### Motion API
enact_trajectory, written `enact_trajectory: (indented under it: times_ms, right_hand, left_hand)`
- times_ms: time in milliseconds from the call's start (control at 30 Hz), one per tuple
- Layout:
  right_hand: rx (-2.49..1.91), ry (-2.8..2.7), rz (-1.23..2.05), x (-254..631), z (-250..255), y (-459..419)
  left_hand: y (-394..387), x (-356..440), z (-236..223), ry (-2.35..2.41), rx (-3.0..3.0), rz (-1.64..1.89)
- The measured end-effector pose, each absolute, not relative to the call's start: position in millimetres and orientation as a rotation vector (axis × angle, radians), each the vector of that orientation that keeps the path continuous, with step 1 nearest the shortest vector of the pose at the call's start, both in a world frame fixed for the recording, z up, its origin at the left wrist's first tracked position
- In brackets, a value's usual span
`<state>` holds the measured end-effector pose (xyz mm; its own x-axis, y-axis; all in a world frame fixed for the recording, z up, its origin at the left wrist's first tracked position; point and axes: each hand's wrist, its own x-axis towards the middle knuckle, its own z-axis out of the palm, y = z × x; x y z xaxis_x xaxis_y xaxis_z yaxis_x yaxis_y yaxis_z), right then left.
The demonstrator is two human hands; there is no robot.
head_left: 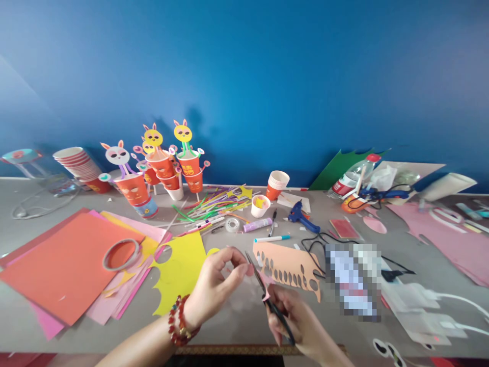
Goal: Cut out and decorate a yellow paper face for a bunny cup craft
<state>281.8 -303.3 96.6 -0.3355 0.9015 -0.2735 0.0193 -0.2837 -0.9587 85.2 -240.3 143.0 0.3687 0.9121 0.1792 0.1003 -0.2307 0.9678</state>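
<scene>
My right hand (288, 316) grips a pair of scissors (265, 285) with black handles, the blades pointing up and away over the table. A scrap of pink paper (266, 294) shows close to the scissors' pivot. Thumb and fingers of my left hand (225, 278) are pinched together beside the blades; whatever is between the tips is too small to make out. Red bead bracelets circle the left wrist. Beneath and left of that hand lies a yellow sheet (179, 275) with scalloped cut edges. Beyond the scissors rests a peach sheet (286, 262) with several oval holes.
Orange paper cups with rabbit-faced figures (132, 186) stand at the back left. Coloured sheets (76, 265) carry a tape roll (107, 262). Pipe cleaners (217, 204), a blue glue gun (301, 216), its black cable, a tilted bottle (349, 178) and a white power strip (412, 311) spread around.
</scene>
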Motion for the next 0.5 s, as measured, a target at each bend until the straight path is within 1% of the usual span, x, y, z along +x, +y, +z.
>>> enact_trajectory:
  times_ms: [167,500]
  right_hand:
    - [-1.226,-1.262,1.684,282.0,88.6,-304.5]
    - [-1.236,-1.283,1.678,281.3,90.5,-304.7]
  left_hand:
    - [-240.2,85.1,143.3,0.943,1.629,1.0]
    - [-240.2,84.4,143.0,0.934,1.626,1.019]
